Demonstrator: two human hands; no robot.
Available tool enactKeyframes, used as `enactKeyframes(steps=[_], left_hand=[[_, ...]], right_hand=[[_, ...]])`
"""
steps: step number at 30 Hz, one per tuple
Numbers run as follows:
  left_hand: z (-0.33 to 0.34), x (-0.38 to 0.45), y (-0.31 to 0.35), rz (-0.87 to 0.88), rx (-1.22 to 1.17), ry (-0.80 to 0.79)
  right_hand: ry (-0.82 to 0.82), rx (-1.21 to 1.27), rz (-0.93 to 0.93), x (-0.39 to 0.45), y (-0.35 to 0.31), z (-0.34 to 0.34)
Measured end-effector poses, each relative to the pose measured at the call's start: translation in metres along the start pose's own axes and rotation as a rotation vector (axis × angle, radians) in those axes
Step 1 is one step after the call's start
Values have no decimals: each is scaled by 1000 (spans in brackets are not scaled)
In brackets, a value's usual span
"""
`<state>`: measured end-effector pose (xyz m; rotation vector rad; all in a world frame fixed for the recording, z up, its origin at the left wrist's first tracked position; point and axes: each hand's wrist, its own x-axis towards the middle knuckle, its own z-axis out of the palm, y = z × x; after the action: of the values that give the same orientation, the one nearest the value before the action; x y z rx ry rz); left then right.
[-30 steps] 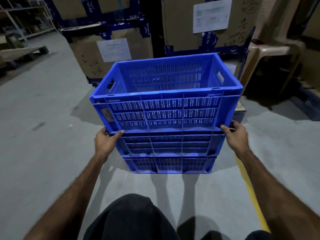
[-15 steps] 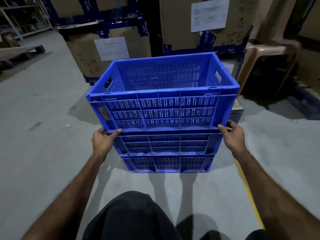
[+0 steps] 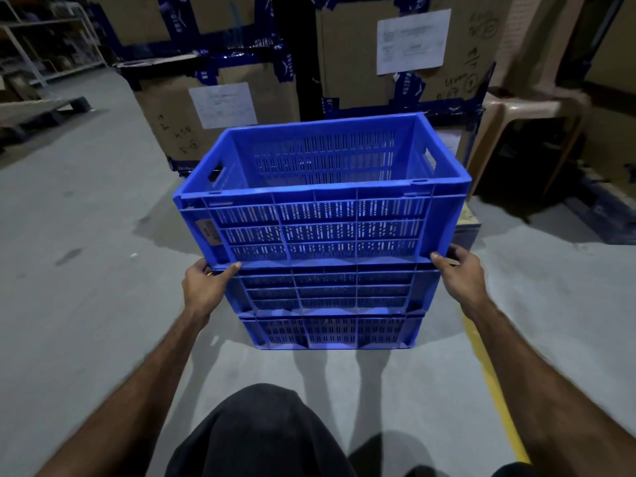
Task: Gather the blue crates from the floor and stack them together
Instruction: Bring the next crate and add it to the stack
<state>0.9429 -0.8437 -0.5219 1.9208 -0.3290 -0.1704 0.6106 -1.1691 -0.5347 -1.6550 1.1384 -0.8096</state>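
Note:
Three blue slotted crates stand stacked on the grey floor in front of me. The top crate [image 3: 320,225] is empty and sits on the middle crate [image 3: 327,290], which rests on the bottom crate [image 3: 330,333]. My left hand [image 3: 203,284] grips the stack's left corner where the top crate meets the middle one. My right hand [image 3: 459,275] grips the matching right corner at the same height. Both thumbs lie on the near face of the crates.
Tall cardboard boxes [image 3: 213,108] with paper labels and blue tape stand right behind the stack. A beige plastic chair [image 3: 523,118] is at the back right. A yellow floor line [image 3: 492,376] runs along my right. A pallet [image 3: 41,108] lies far left.
The stack and both hands hold nearly the same pose; the view has only shifted slightly, with the crates a touch lower and more centred.

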Motion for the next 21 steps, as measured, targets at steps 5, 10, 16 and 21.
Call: enactKeyframes(steps=[5, 10, 16, 21], left_hand=[[-38, 18, 35, 125, -72, -116], [-81, 81, 122, 269, -67, 23], [-35, 127, 208, 266, 483, -332], [-1, 155, 198, 250, 904, -396]], right_hand=[[-4, 13, -235, -2, -45, -37], [115, -12, -382, 32, -139, -77], [-393, -566, -415, 75, -223, -44], [-411, -883, -311, 107, -201, -24]])
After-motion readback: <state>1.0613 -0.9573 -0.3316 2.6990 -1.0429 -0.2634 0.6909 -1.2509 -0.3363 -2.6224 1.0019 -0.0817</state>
